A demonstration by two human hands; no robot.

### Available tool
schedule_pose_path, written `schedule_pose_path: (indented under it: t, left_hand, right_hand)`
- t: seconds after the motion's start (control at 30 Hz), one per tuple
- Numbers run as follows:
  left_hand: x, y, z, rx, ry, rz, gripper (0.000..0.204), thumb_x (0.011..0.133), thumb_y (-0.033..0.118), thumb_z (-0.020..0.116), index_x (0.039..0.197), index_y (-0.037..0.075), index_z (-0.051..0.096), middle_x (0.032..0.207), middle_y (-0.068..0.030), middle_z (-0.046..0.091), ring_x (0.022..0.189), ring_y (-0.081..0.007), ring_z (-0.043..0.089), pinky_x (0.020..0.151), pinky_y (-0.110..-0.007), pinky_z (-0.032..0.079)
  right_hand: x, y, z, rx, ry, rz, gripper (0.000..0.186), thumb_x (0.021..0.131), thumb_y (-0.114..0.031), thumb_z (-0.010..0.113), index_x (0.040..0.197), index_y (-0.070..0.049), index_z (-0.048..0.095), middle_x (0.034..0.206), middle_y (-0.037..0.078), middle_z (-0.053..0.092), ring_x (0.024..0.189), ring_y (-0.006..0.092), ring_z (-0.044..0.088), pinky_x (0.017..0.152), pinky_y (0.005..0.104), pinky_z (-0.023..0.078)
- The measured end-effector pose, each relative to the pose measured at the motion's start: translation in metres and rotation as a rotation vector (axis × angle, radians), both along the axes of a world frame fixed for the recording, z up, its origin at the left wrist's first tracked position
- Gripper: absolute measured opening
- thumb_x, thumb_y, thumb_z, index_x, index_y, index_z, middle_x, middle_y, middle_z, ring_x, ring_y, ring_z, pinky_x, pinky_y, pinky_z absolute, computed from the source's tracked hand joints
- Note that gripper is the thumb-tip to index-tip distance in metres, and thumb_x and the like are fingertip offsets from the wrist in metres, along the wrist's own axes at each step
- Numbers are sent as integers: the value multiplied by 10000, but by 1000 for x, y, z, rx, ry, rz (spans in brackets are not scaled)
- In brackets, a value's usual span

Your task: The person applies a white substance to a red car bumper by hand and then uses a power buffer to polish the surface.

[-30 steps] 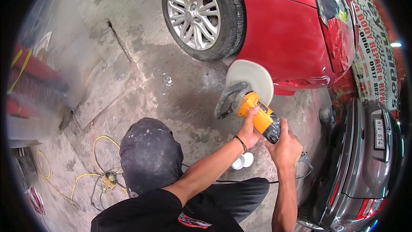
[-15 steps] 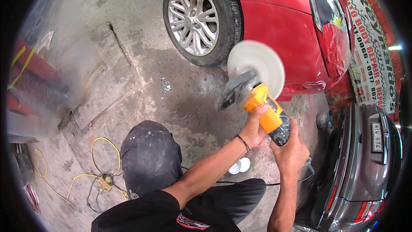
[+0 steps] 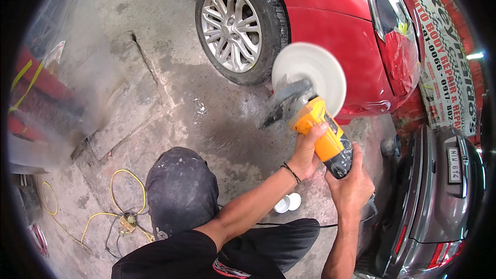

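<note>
Both my hands hold a yellow-and-black electric polisher (image 3: 326, 142). My left hand (image 3: 307, 156) is wrapped round the body from the left, its thumb over the yellow housing. My right hand (image 3: 351, 188) grips the black rear end, where the cord hangs down. The round white polishing pad (image 3: 312, 64) is at the front, its face toward the red car's (image 3: 330, 28) lower rear panel, just right of the wheel (image 3: 232, 28). Whether the pad touches the paint is hard to tell. A blurred dark part (image 3: 289, 98) sticks out left of the polisher head.
A small white tub (image 3: 282, 205) and its lid (image 3: 294, 201) lie below my forearms. The black power cord (image 3: 305, 225) crosses my leg. A yellow extension cord (image 3: 112, 182) coils on the left floor. A grey car (image 3: 434, 191) stands close on the right. Clear red film (image 3: 402, 62) covers the red car's rear lamp.
The polisher has shifted slightly upward along the red panel, both hands still round it. The view has moved a little.
</note>
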State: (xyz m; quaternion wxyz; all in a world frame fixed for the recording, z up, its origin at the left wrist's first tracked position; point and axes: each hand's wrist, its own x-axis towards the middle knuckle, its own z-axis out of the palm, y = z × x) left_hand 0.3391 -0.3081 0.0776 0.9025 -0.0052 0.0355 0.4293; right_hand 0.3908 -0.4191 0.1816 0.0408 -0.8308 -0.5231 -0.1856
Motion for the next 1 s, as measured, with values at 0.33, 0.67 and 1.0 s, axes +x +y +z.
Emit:
schedule_pose_path:
  t: [0.33, 0.67, 1.0]
  left_hand:
    - [-32, 96, 33, 135, 90, 251, 462, 949, 271, 844, 1297, 42, 645, 1137, -74, 715, 1019, -190, 738, 938, -374, 615]
    - [-5, 13, -9, 50, 246, 156, 474, 905, 177, 859, 1301, 30, 645, 1123, -79, 712, 972, -200, 750, 862, -388, 640]
    - [2, 16, 29, 242, 340, 187, 385, 901, 114, 852, 1235, 27, 680, 1097, -67, 733, 950, -186, 752, 853, -369, 637]
  right_hand:
    - [-33, 84, 16, 108, 114, 40, 930, 733, -225, 916, 1582, -172, 540, 1139, 193, 795, 985, 410, 791, 843, 502, 623]
    - [-11, 14, -37, 117, 281, -127, 945, 697, -279, 944, 1556, -143, 574, 1113, 220, 805, 1002, 428, 799, 870, 488, 626]
    - [-3, 7, -24, 302, 406, -130, 938, 703, -221, 963, 1546, -78, 576, 1187, 223, 804, 1064, 392, 806, 940, 462, 628]
